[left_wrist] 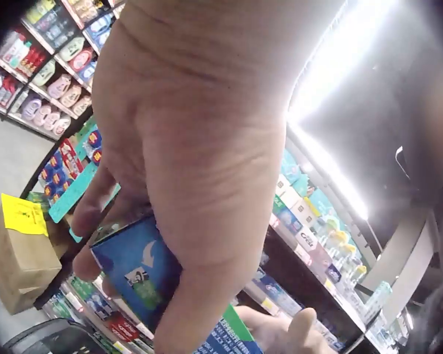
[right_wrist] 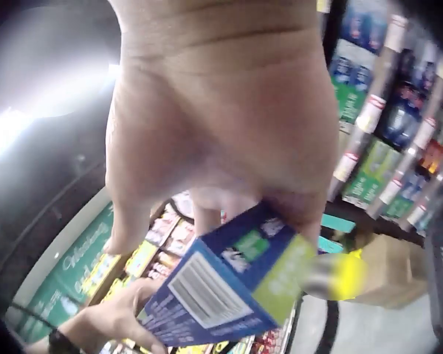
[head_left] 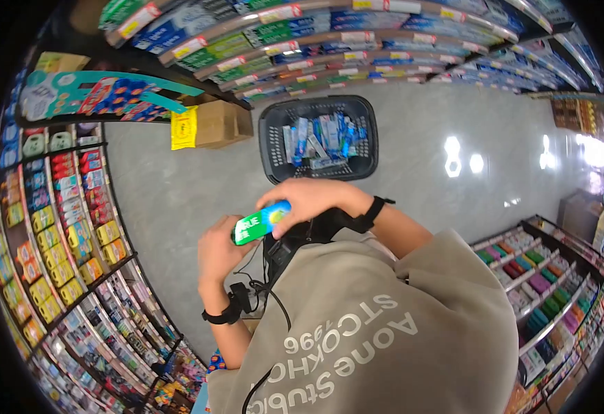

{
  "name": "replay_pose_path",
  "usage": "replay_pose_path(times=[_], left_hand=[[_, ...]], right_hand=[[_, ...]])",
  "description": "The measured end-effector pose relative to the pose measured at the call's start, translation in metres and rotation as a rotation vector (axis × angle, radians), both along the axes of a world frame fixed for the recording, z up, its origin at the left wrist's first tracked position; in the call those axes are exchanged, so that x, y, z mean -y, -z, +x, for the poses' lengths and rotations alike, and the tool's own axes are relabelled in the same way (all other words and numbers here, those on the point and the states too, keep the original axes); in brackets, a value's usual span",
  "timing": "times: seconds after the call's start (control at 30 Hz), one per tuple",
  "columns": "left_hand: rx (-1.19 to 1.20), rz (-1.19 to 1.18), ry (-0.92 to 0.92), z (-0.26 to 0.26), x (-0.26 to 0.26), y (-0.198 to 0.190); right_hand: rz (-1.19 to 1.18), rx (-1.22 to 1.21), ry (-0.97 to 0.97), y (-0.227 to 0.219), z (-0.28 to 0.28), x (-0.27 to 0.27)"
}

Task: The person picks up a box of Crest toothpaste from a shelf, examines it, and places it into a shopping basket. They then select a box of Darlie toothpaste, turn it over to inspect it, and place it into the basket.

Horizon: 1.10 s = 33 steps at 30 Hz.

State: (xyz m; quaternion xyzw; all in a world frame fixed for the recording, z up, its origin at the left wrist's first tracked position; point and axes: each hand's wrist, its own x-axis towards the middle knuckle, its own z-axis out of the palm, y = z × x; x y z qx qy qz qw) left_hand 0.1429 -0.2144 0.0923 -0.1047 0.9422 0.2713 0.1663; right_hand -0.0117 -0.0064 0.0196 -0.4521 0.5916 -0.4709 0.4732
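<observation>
A green and blue toothpaste box (head_left: 260, 223) with white lettering is held between both hands, in front of the torso. My left hand (head_left: 219, 250) grips its green end; in the left wrist view the thumb and fingers lie around a blue end flap (left_wrist: 139, 269) marked with a white arrow. The right hand (head_left: 310, 198) holds the other, blue end, thumb toward the body. A side with a white barcode (right_wrist: 209, 289) faces the right wrist camera, and the left hand (right_wrist: 122, 316) shows beyond it. Just past the hands, a dark basket (head_left: 269, 155) stands on the floor.
Several blue and white packages (head_left: 326, 138) lie in the basket. Left of it stands a cardboard carton (head_left: 227, 124) with a yellow sign (head_left: 184, 128). Stocked shelves (head_left: 295, 48) run along the front; more shelving (head_left: 67, 228) is at left and a rack (head_left: 543, 290) at right.
</observation>
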Motion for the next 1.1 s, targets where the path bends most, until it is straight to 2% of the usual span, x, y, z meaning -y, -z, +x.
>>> replay_pose_path(times=[0.07, 0.13, 0.2, 0.27, 0.33, 0.37, 0.47, 0.5, 0.53, 0.63, 0.73, 0.87, 0.93, 1.0, 1.07, 1.1], left_hand=[[0.035, 0.023, -0.059, 0.004, 0.006, 0.007], [0.104, -0.016, -0.089, 0.006, 0.012, 0.014], [0.120, -0.030, -0.118, 0.013, 0.020, 0.022], [0.191, -0.074, -0.121, 0.016, 0.029, 0.030], [0.244, -0.102, -0.117, 0.024, 0.034, 0.040], [0.266, -0.135, -0.097, 0.023, 0.034, 0.042], [0.349, -0.175, -0.078, 0.022, 0.034, 0.056], [0.391, -0.197, -0.065, 0.020, 0.032, 0.058], [0.398, -0.186, -0.054, 0.018, 0.031, 0.062], [0.453, -0.149, -0.064, 0.009, 0.029, 0.074], [0.407, -0.125, -0.060, 0.010, 0.029, 0.085], [0.439, -0.114, -0.094, 0.011, 0.025, 0.088], [0.490, -0.092, -0.130, 0.010, 0.023, 0.089], [0.462, -0.103, -0.103, 0.011, 0.021, 0.094], [0.426, -0.146, -0.031, 0.017, 0.022, 0.099], [0.454, -0.133, -0.045, 0.015, 0.020, 0.098]], right_hand=[[-0.095, 0.380, 0.176, 0.068, -0.002, -0.002], [0.011, 0.679, 0.507, 0.107, -0.014, -0.021], [0.227, 0.788, 0.800, 0.173, -0.029, -0.049], [0.456, 0.701, 1.006, 0.244, -0.029, -0.090], [0.854, 0.495, 0.986, 0.307, -0.020, -0.135], [1.023, 0.323, 0.878, 0.331, -0.009, -0.155], [1.302, 0.081, 0.691, 0.409, 0.011, -0.209], [1.285, 0.014, 0.710, 0.427, 0.016, -0.216], [1.266, -0.054, 0.721, 0.439, 0.017, -0.219], [1.175, 0.050, 0.986, 0.367, -0.018, -0.186], [1.199, -0.036, 0.942, 0.433, -0.028, -0.197], [1.237, -0.083, 0.954, 0.456, -0.048, -0.193], [1.273, -0.030, 0.895, 0.471, -0.058, -0.195], [1.319, 0.012, 0.842, 0.505, -0.062, -0.202], [1.344, -0.074, 0.854, 0.498, -0.057, -0.203], [1.403, -0.173, 0.722, 0.484, -0.052, -0.200]])
